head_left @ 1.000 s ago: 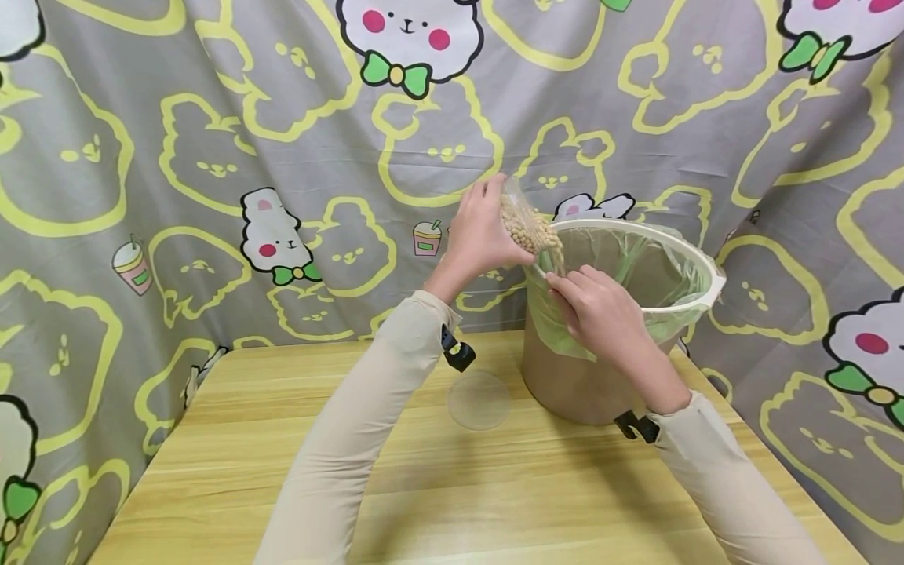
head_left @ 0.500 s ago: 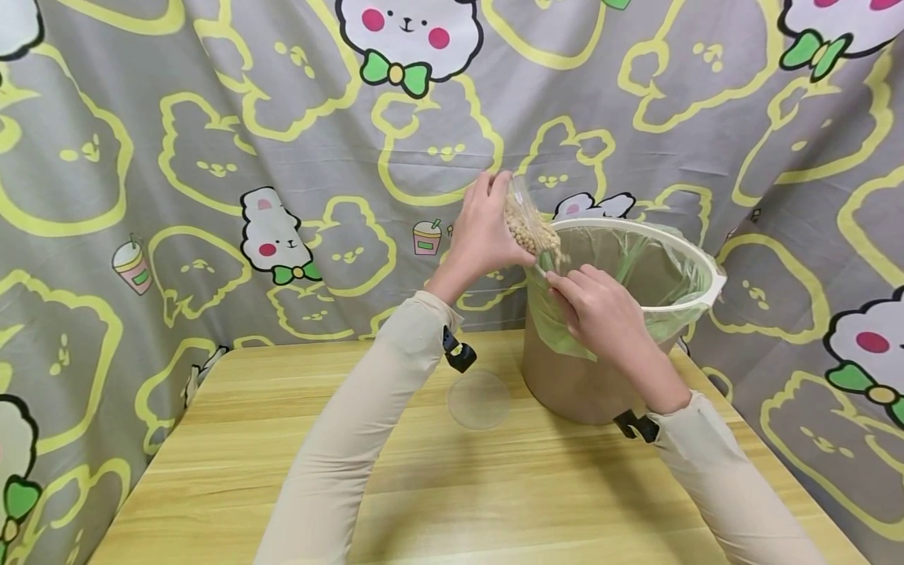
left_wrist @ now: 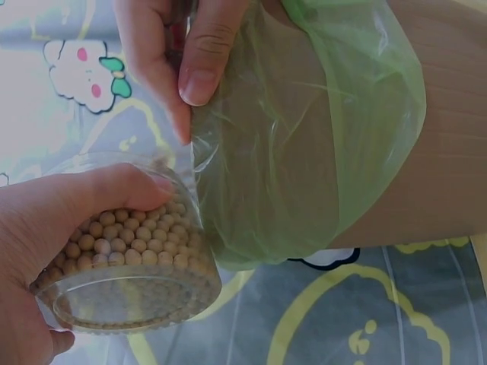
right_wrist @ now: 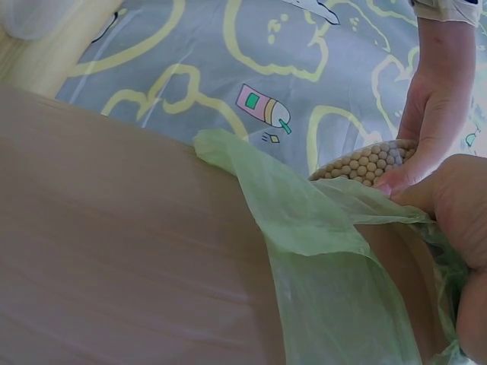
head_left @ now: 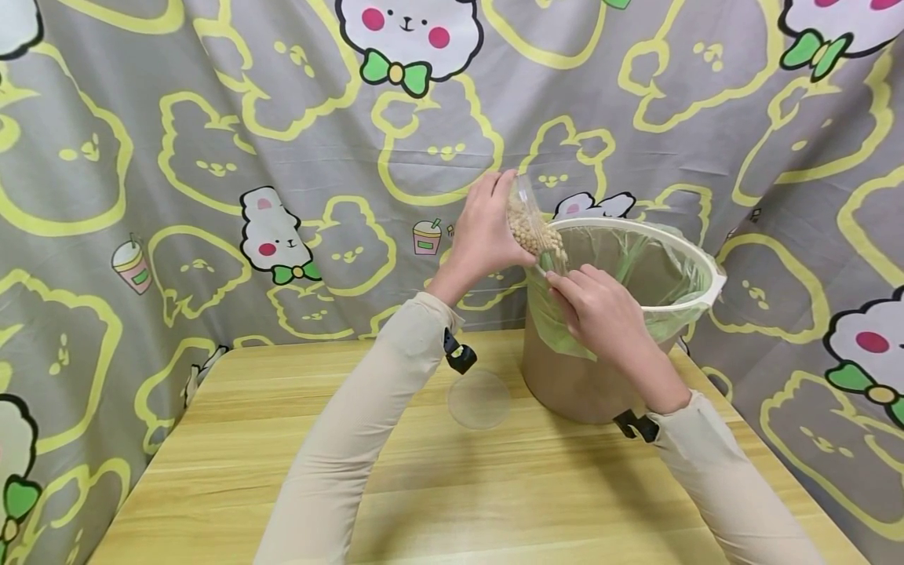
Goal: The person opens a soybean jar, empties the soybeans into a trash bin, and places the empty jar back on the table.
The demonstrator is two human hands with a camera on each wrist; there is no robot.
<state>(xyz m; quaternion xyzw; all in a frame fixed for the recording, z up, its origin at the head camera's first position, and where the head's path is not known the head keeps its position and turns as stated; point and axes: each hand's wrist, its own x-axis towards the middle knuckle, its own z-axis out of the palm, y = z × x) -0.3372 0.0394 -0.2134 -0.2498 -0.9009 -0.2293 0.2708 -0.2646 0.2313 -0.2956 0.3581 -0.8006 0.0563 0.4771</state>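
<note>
My left hand [head_left: 483,231] grips a clear plastic jar [left_wrist: 125,300], tilted with its mouth over the left rim of a brown trash can [head_left: 568,392]. Small round beige balls [left_wrist: 137,243], like dried beans or beads, fill part of the jar and spill from its mouth into the can. A thin green trash bag [left_wrist: 304,144] lines the can and folds down over the outside of its rim. My right hand [head_left: 600,314] pinches the bag at the near left rim, just below the jar's mouth. In the right wrist view, the jar shows partly behind the bag.
A round clear lid [head_left: 479,400] lies flat on the wooden table [head_left: 282,471], left of the can. The can stands at the table's back right, with a white rim ring [head_left: 713,284]. A patterned grey curtain [head_left: 297,141] hangs close behind and at the sides.
My left hand and the jar have shifted slightly to the right and up. Balls keep falling, and the level in the jar looks a little lower. My right hand stays put.
</note>
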